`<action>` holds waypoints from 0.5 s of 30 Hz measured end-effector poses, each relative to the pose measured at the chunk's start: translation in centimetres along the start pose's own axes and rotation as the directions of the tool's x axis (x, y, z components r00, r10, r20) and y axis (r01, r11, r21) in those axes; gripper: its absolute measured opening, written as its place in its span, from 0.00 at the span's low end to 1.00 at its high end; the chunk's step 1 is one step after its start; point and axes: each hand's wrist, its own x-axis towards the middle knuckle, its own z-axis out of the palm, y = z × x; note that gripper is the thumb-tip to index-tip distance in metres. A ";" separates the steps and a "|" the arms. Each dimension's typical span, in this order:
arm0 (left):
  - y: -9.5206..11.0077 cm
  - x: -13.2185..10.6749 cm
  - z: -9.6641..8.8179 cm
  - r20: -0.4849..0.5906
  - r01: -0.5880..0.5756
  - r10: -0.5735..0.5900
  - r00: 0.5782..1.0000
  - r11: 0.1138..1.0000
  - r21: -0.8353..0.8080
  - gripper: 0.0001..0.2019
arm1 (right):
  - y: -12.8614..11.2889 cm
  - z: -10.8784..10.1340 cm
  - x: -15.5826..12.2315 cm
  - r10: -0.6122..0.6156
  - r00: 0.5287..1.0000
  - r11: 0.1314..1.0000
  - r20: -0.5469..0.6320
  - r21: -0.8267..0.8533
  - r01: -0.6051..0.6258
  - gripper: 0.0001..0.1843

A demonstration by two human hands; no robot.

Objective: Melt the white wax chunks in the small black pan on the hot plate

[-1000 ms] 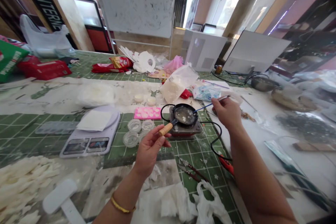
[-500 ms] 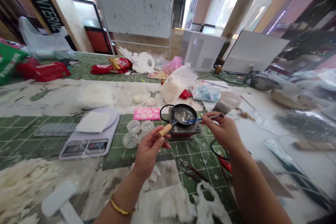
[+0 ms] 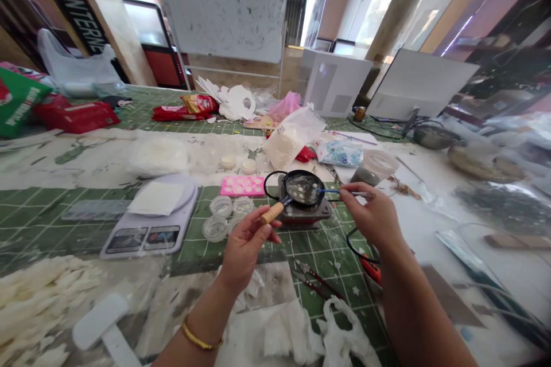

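A small black frying pan (image 3: 302, 188) with a wooden handle rests over a small hot plate (image 3: 301, 217). My left hand (image 3: 246, 245) is closed around the end of that handle. Whitish lumps sit in a shiny layer inside the pan. From the right, my right hand (image 3: 371, 209) pinches a thin stick-like tool with a blue shaft (image 3: 330, 190), its tip in the pan. Whether that tip is a brush or a spatula is too small to tell. Left of the pan lie a pink mould (image 3: 242, 186) with pale fillings and several clear round cups (image 3: 215, 228).
A kitchen scale (image 3: 150, 215) with white paper on it stands at left, near pale flakes (image 3: 51, 298) and a white scraper-like tool (image 3: 101, 321). Scissors (image 3: 316, 281), a red-handled tool (image 3: 371, 269) and a crumpled plastic bag (image 3: 348, 332) lie in front. A lidded tub (image 3: 373, 166) stands behind right.
The blue-shafted tool and my right hand have shifted slightly right, so its tip is now at the pan's right side. My left hand keeps its hold on the pan handle.
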 end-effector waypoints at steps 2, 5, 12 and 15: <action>0.0 0.0 0.0 0.000 -0.001 0.001 1.000 1.000 0.000 0.17 | 0.0 -0.1 0.0 -0.021 0.997 0.999 0.073 0.050 0.017 0.12; -0.1 0.1 0.1 0.000 -0.009 0.009 1.000 1.000 -0.001 0.17 | -0.1 0.1 0.0 -0.049 0.988 0.992 0.146 0.125 0.031 0.13; -0.1 -0.1 0.1 0.001 -0.002 0.002 1.000 1.000 0.003 0.16 | -0.3 0.0 -0.1 -0.044 0.992 0.996 0.120 0.077 0.035 0.13; 0.0 -0.1 0.1 -0.003 -0.003 0.003 1.000 1.000 -0.003 0.17 | -0.5 0.1 -0.1 -0.047 0.993 0.994 0.109 0.099 0.037 0.14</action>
